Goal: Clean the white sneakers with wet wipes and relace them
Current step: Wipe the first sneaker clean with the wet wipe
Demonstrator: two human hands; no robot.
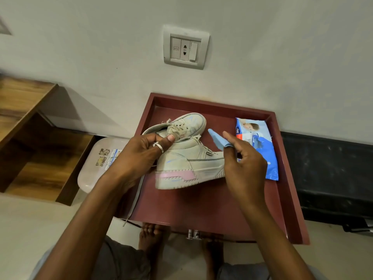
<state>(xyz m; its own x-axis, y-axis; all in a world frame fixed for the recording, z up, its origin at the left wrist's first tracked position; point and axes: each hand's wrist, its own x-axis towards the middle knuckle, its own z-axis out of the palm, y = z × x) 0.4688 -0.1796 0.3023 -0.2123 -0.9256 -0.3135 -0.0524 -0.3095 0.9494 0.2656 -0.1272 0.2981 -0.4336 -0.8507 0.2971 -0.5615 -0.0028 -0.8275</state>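
Note:
Two dirty white sneakers lie in a dark red tray [282, 178]. The near sneaker [189, 166] has a pink patch on its sole and points right. My left hand [139, 156] grips its heel collar, thumb on top. The far sneaker [187, 124] lies behind it, laces loosely in place. My right hand [244, 166] pinches a pale blue wet wipe [217, 141] just above the near sneaker's toe end. A blue pack of wet wipes [260, 150] rests at the tray's right side. A loose lace [135, 201] hangs over the tray's left front edge.
The tray sits against a white wall with a socket plate [185, 47]. A pale stool [94, 164] stands at the left beside wooden steps [26, 126]. A black surface [331, 174] lies to the right. My bare feet [149, 237] show under the tray's front edge.

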